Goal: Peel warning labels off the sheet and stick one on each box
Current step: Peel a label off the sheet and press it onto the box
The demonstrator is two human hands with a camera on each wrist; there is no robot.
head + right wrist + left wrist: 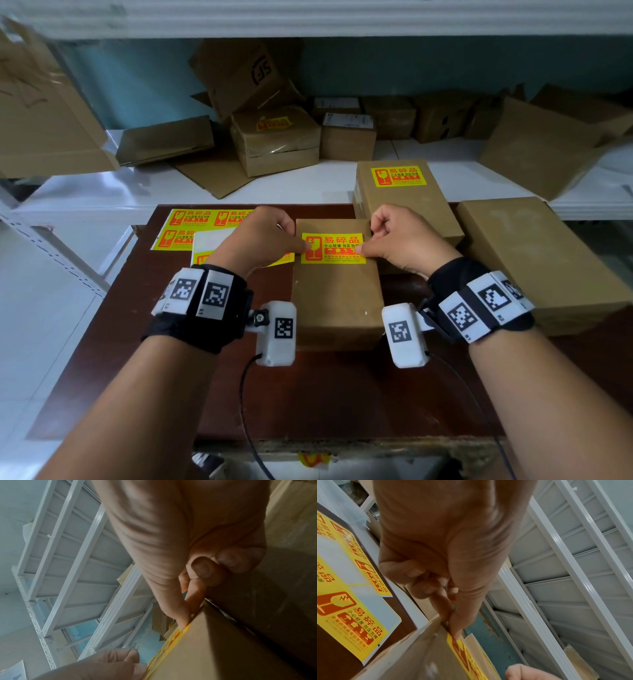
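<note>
Hands [263, 236] [400, 240] hold yellow 易碎品 label [334, 249] flat on box [337, 301].

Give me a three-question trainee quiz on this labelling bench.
1. True or false: the right box already shows a label on top.
2. How many labels does the back box show?
3. The left hand and right hand both have a thumb on: A) the right box B) the yellow label on the middle box C) the back box.
Key: 1 false; 2 one; 3 B.
</note>
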